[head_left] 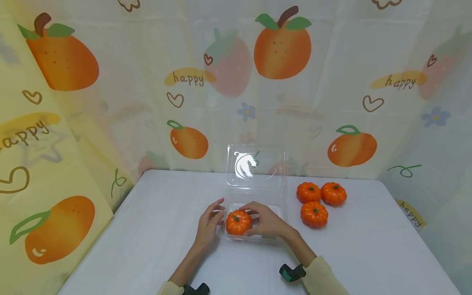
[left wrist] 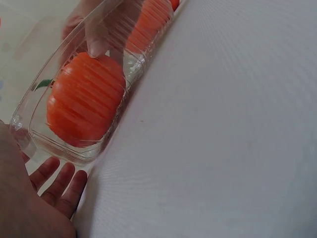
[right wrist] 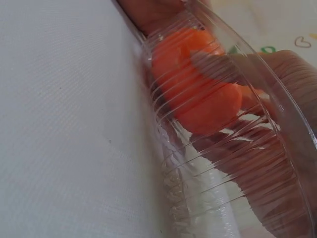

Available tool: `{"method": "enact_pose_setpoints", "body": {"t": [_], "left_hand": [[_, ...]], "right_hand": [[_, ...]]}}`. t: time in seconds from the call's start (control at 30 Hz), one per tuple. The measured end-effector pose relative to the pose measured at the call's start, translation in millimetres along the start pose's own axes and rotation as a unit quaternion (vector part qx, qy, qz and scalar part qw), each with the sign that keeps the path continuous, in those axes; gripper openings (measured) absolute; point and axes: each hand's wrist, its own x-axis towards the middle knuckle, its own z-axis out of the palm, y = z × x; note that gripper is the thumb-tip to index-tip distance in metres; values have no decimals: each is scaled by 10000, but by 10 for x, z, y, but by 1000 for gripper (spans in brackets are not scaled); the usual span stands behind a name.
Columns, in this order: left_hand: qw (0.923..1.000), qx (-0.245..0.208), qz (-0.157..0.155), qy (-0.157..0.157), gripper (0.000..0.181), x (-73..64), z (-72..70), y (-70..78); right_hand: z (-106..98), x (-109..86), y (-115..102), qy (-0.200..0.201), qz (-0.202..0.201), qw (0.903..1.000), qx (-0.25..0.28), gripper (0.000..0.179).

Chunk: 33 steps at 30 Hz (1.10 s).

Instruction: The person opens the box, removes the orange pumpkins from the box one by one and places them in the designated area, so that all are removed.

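A small orange pumpkin (head_left: pixel 238 222) with a green stem sits in the left part of a clear plastic clamshell box (head_left: pixel 271 235), whose lid (head_left: pixel 273 164) stands raised at the back. My right hand (head_left: pixel 267 221) reaches into the box and grips the pumpkin from its right side, thumb at the front. In the right wrist view the thumb lies on the pumpkin (right wrist: pixel 198 84) behind the ribbed wall. My left hand (head_left: pixel 208 225) is at the box's left end, fingers slightly bent and spread. In the left wrist view its fingers (left wrist: pixel 64 183) rest beside the box's corner.
Three more orange pumpkins stand in a group right of the box: one at the back left (head_left: pixel 308 192), one at the back right (head_left: pixel 333 194), one in front (head_left: pixel 314 214). The white table (head_left: pixel 166 196) ends at a fruit-printed curtain (head_left: pixel 147 123).
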Motion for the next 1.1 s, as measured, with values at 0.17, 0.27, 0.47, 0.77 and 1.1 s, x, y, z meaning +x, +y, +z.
{"method": "enact_pose_setpoints", "body": {"t": [0.17,0.27,0.47,0.77,1.1], "left_hand": [[9999,-22,25,-95,38,-51,-9,209],[10000,16,-4,-93,38,-64,-2,269],[10000,52,-12,-60,38,-58,3,275],[10000,56,-16,-81,38,-55,-7,280],[9999,16,46,-92,38,-46,-20,239]], "right_hand": [[-37,3,-24,204,-216,9994,174,63],[-73,5,-30,391,-262,9985,289,63],[-167,7,-53,677,-502,9949,555,61],[-307,-30,-158,919,-567,9923,603,59],[-398,-113,-250,918,-487,9927,609,59]]}}
